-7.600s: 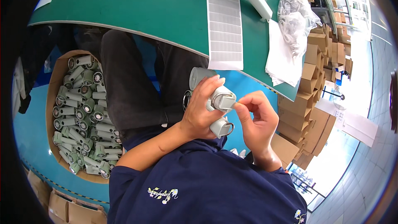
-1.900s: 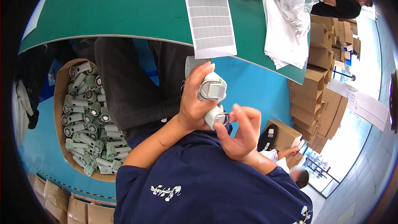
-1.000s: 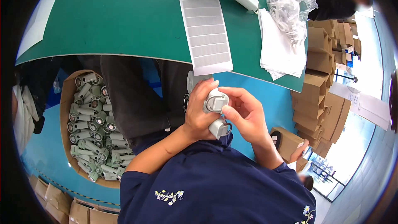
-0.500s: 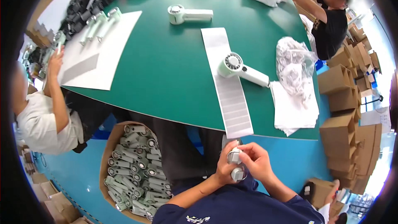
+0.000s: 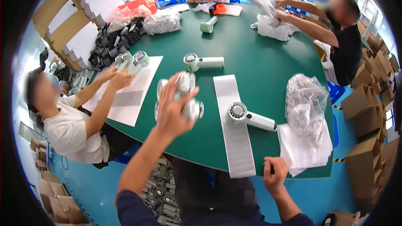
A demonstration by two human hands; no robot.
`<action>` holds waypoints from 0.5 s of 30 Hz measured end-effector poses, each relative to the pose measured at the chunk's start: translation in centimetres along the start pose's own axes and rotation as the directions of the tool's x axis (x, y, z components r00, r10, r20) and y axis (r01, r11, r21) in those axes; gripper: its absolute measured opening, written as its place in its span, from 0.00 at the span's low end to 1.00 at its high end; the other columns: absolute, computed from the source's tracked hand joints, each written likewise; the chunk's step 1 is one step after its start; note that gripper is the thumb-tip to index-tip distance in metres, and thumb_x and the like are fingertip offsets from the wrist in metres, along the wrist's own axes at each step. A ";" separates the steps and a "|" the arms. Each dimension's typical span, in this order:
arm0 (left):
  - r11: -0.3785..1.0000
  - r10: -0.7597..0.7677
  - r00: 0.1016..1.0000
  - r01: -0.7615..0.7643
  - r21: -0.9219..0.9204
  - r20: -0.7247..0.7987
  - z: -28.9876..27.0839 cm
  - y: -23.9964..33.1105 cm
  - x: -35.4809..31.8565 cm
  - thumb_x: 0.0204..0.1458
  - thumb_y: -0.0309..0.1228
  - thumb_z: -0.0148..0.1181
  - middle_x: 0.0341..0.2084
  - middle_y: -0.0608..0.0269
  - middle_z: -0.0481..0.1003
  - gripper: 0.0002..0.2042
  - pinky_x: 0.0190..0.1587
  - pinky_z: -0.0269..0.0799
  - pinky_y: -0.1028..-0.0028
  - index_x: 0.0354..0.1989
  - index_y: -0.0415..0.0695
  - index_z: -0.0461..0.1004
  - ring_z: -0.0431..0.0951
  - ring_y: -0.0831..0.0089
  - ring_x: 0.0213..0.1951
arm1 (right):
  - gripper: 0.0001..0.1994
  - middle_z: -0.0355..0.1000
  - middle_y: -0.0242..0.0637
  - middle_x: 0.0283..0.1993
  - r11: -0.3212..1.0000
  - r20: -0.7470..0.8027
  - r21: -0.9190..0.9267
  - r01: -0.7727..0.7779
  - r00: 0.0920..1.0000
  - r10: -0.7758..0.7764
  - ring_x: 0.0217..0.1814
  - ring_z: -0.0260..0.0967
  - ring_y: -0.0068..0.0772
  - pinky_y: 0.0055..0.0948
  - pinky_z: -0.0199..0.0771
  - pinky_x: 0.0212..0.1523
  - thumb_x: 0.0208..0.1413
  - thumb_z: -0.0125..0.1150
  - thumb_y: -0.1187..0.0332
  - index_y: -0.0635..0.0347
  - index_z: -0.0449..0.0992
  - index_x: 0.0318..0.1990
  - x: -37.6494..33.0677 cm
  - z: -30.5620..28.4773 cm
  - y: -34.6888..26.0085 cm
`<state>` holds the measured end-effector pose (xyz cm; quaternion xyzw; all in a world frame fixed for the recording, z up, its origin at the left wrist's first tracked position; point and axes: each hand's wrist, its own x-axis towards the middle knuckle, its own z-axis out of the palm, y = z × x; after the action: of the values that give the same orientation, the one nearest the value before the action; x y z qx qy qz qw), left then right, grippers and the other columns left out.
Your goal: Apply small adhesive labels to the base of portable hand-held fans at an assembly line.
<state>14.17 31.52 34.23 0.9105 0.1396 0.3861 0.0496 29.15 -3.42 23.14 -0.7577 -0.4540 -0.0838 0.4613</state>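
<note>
My left hand (image 5: pixel 172 115) reaches over the green table with its fingers wrapped over a cluster of handheld fans (image 5: pixel 185 82). Their silvery round heads show around the fingers, slightly smeared, and I cannot tell whether they touch the tabletop. By the table's front edge, my right hand (image 5: pixel 275 175) is loosely curled, with nothing visible in it. Between the hands, a pale green and white handheld fan (image 5: pixel 255 118) lies across a long white sheet of labels (image 5: pixel 243 155). Another handheld fan (image 5: pixel 204 62) rests just beyond my left hand.
Clear plastic bags (image 5: pixel 306 100) lie on white bags (image 5: pixel 305 146) at the right. Below the table, a box holds many fans (image 5: pixel 161 188). A co-worker (image 5: pixel 69 121) at left handles fans over a white board; another (image 5: pixel 345 37) at right holds white bags. Cartons (image 5: pixel 364 109) stand at right.
My left hand has moved from my lap up over the table with the fans. My right hand has come away from them toward the table edge. The view has tilted up.
</note>
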 end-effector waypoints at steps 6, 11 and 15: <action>0.945 0.171 0.969 -0.212 0.247 0.180 9.2 -10.6 14.0 0.39 0.30 0.73 0.66 0.43 0.65 0.24 0.68 0.62 0.54 0.49 0.46 0.83 0.66 0.47 0.67 | 0.04 0.78 0.40 0.31 0.996 0.023 -0.091 -0.024 0.999 0.026 0.32 0.74 0.47 0.40 0.73 0.36 0.52 0.64 0.77 0.61 0.81 0.35 0.0 0.1 -0.5; 0.824 0.196 0.812 -0.441 0.356 0.550 16.9 -15.1 20.4 0.38 0.34 0.76 0.66 0.46 0.64 0.20 0.68 0.63 0.55 0.42 0.46 0.82 0.66 0.49 0.67 | 0.04 0.78 0.43 0.30 0.989 -0.002 -0.133 -0.071 0.997 0.071 0.31 0.73 0.48 0.40 0.72 0.35 0.53 0.61 0.80 0.64 0.81 0.34 0.5 0.4 -1.3; 0.862 0.165 0.748 -0.426 0.275 0.643 23.1 -16.8 22.5 0.38 0.33 0.76 0.67 0.48 0.63 0.23 0.69 0.64 0.56 0.48 0.48 0.82 0.66 0.50 0.67 | 0.04 0.79 0.45 0.34 0.980 -0.003 -0.162 -0.112 0.994 0.113 0.34 0.77 0.48 0.41 0.77 0.36 0.56 0.64 0.76 0.61 0.82 0.38 0.9 0.3 -1.7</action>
<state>41.97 54.60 30.28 0.9849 0.0440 0.0437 -0.1616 28.25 -2.33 24.53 -0.8173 -0.4037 -0.0920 0.4006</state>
